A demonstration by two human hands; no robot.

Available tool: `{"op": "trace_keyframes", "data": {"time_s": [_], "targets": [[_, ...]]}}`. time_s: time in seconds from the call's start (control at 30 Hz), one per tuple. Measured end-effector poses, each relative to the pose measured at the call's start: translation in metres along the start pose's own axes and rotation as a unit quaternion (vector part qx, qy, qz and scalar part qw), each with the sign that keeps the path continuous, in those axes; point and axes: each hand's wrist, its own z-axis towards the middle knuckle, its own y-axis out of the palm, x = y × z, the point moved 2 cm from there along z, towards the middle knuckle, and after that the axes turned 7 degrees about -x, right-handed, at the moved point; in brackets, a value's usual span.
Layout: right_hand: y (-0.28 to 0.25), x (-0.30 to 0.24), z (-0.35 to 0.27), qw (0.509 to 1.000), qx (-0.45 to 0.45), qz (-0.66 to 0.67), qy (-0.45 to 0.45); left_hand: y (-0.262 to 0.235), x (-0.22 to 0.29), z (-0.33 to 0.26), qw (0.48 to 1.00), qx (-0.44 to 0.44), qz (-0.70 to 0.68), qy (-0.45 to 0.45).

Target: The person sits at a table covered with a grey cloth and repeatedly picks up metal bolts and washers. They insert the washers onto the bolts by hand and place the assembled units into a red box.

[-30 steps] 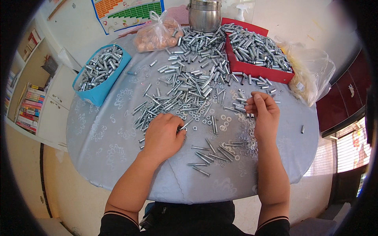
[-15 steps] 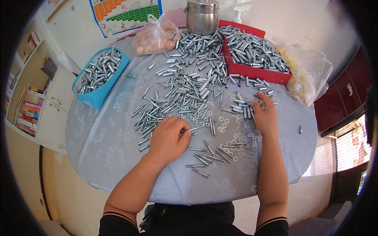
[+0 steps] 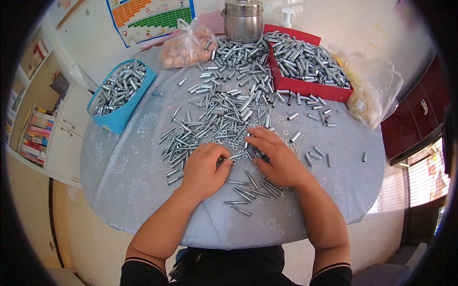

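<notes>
My left hand (image 3: 204,167) is closed in a pinch on a bolt (image 3: 237,155), whose shank sticks out to the right past the thumb. What else the fingers hold is hidden. Palm down, my right hand (image 3: 278,159) lies just right of that bolt tip, fingers stretched out over some metal sleeves (image 3: 250,150) that it partly covers. Beyond both hands spreads a heap of bolts (image 3: 191,127) mixed with small nuts and washers. Several more bolts (image 3: 248,194) lie loose nearer me, between my forearms.
A blue bin (image 3: 125,107) of metal parts stands at the left. A red box (image 3: 310,87) full of sleeves sits back right, beside a clear plastic bag (image 3: 369,100). At the back are a bag of round brown things (image 3: 186,50) and a steel pot (image 3: 243,21). Loose sleeves (image 3: 329,160) lie rightward.
My right hand has moved left and nearer from the sleeves at the right. Those sleeves are now scattered, with some under the hand. My left hand stays put with its bolt.
</notes>
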Motion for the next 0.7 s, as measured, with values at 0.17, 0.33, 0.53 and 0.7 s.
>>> {"op": "trace_keyframes", "data": {"time_s": [0.17, 0.33, 0.53, 0.7], "targets": [[-0.007, 0.013, 0.0, 0.968, 0.087, 0.234, 0.031, -0.003, -0.001, 0.0, 1.0, 0.001, 0.008, -0.018], [-0.022, 0.029, -0.008, 0.939, 0.121, 0.292, 0.133, -0.003, -0.001, 0.001, 1.0, 0.004, 0.011, -0.003], [-0.016, 0.024, -0.008, 0.957, 0.11, 0.232, 0.132, -0.003, 0.0, 0.0, 1.0, 0.006, -0.025, -0.009], [-0.016, 0.011, -0.005, 0.89, 0.095, 0.416, 0.161, -0.005, 0.003, -0.001, 0.999, 0.014, -0.047, -0.022]]}}
